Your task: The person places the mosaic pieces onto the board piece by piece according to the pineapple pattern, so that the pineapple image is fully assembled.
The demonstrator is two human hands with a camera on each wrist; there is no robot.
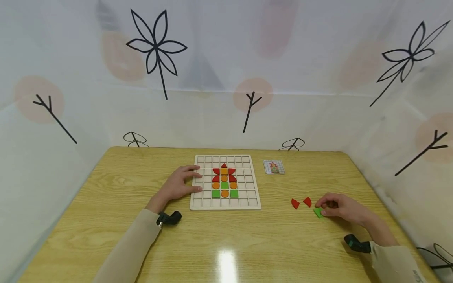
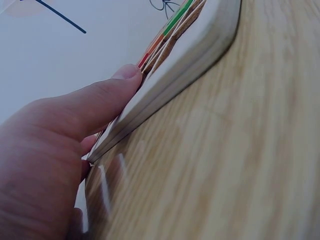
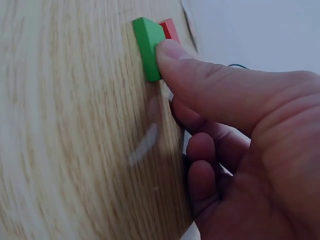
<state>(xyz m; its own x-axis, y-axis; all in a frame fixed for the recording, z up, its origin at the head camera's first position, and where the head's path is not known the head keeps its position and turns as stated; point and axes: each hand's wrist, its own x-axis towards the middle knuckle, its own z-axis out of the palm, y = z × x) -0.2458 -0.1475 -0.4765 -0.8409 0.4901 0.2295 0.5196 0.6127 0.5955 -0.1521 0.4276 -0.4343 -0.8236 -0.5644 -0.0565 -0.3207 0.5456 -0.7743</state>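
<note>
A white gridded board [image 1: 244, 202] lies on the table, bearing red, orange and green tiles set in its cells. My left hand [image 1: 178, 182] rests on the board's left edge with fingers spread; its thumb [image 2: 112, 92] lies on the rim in the left wrist view. At the right, my right hand [image 1: 348, 210] pinches a green square tile [image 1: 318, 213] that lies on or just above the table. The thumb presses the tile's top in the right wrist view, while its other fingers curl below. Two red quarter-circle tiles [image 1: 295, 203] lie just left of it.
A small pattern card [image 1: 274, 167] with a coloured figure lies right of the board. The wooden table [image 1: 198, 239] ends at a white patterned cloth [image 1: 201, 122] behind and at both sides. Each wrist carries a black camera [image 1: 357, 243].
</note>
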